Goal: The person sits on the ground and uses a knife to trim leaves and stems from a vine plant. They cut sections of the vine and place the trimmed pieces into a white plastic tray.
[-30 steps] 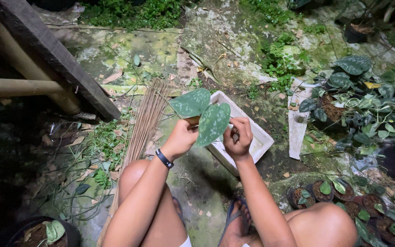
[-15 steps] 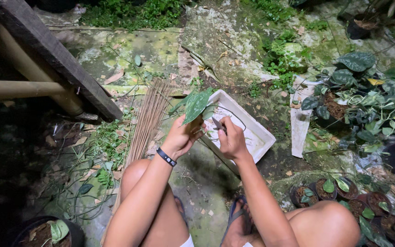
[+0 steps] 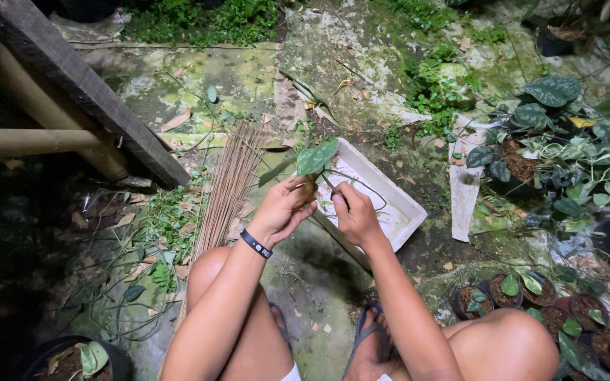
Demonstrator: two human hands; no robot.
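Observation:
I squat on mossy ground. My left hand [image 3: 285,209], with a black wristband, pinches the stem of a plant cutting with a green heart-shaped leaf [image 3: 317,156]. My right hand [image 3: 353,213] touches the same stem just to the right, fingers closed on it. Both hands hover over the near corner of a white rectangular tray [image 3: 395,209], where thin dark stems lie.
A bundle of thin brown sticks [image 3: 226,189] lies left of the tray. A potted plant with dark spotted leaves [image 3: 552,152] stands at the right, several small pots [image 3: 510,291] by my right knee. A wooden beam [image 3: 79,88] and bamboo pole [image 3: 30,141] cross the upper left.
The two leaves held up facing me have dropped and turned away, now showing edge-on. Both hands have moved lower and closer together over the tray's corner.

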